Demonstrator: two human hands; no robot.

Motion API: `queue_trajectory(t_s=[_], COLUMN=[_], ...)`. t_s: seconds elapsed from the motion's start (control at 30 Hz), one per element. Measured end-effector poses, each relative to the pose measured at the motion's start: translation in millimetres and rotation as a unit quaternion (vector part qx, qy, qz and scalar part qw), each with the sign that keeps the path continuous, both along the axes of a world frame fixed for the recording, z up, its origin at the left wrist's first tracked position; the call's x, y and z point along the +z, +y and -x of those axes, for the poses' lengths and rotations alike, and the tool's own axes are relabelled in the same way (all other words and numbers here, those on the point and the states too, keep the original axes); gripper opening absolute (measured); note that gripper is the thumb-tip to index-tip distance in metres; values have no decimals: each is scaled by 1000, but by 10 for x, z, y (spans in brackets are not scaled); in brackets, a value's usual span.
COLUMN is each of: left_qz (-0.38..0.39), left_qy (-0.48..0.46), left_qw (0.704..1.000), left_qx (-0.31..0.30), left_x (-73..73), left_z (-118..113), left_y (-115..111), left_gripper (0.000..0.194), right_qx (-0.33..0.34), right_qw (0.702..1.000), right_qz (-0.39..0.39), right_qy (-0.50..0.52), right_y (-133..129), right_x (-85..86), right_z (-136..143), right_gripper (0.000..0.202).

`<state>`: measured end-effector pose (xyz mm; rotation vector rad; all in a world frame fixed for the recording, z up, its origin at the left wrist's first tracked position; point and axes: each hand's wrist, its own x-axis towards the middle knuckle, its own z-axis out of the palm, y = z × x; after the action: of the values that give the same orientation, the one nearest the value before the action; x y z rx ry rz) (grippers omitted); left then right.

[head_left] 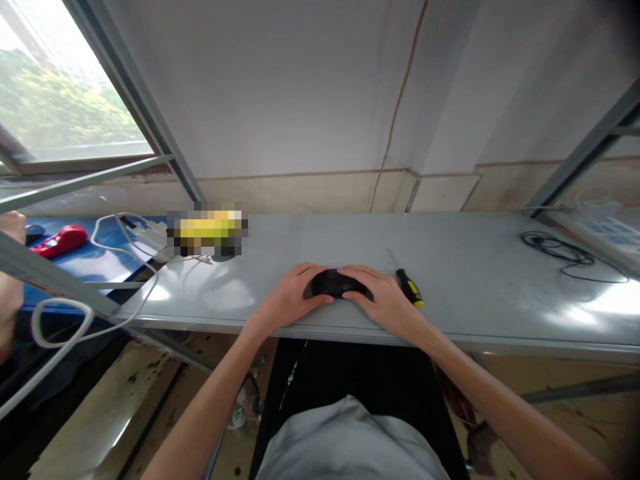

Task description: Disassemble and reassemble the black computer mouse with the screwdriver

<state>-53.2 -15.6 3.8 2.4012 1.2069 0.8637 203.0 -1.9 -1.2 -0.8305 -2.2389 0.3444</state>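
Observation:
A glossy black, rounded computer mouse [334, 284] is held crosswise between both hands, low over the front part of the grey table. My left hand [299, 293] is closed around its left end, thumb along the near side and fingers on the far side. Its right end is in the grip of my right hand [384, 295], held in the same way. Just right of my right hand lies a screwdriver [410, 288] with a black and yellow handle, its thin shaft pointing away from me. The fingers cover both ends of the mouse.
The grey table [480, 273] has its front edge close to my body. A coiled black cable [555, 248] lies at the right. A blurred yellow item [207, 229] and a white cable [135, 257] are at the left. Beyond a metal post, another person's arm [9, 287] shows near a red tool [63, 241].

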Motion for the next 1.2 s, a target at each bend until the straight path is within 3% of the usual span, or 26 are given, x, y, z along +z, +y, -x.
queue_trajectory(t_s=[0.8, 1.2], left_qz=[14, 7], left_qy=[-6, -11], left_qw=[1000, 1000], left_qx=[12, 1], left_x=[-4, -1], left_z=[17, 5], left_y=[4, -6], left_gripper=[54, 46], right_qx=[-10, -11], right_qw=[1000, 1000], right_qz=[-4, 7], right_qy=[3, -2], right_y=[2, -2], right_x=[-14, -9], right_z=[-10, -11], right_gripper=[33, 32])
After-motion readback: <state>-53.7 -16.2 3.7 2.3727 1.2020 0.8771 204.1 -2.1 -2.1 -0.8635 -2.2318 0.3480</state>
